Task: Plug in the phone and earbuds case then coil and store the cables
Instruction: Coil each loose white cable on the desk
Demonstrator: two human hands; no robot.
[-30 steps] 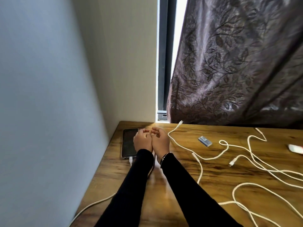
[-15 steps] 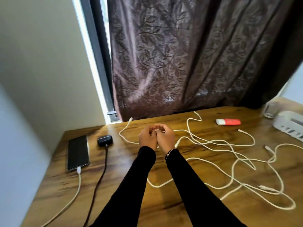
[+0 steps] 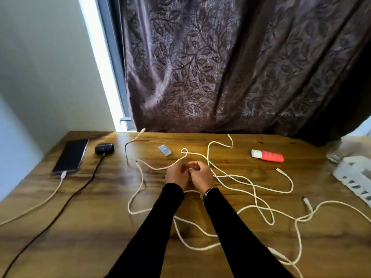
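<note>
Both hands mid-tabletop (image 3: 241, 247), fingers curled: left hand (image 3: 177, 174) & right hand (image 3: 201, 175) pinching white cable (image 3: 158, 168). Phone (image 3: 71, 155), earbuds case (image 3: 104, 148) far left, plugged in.

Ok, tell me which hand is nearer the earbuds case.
Left. The left hand lies right of the earbuds case, toward the viewer; the right hand is farther right still.

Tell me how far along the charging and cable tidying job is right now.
Plugging looks done: the phone has a white cable in its end, and the earbuds case a black one. In hand: the left hand and right hand meet over the loose white cables. Left: those sprawl uncoiled across the table; none stored.
</note>
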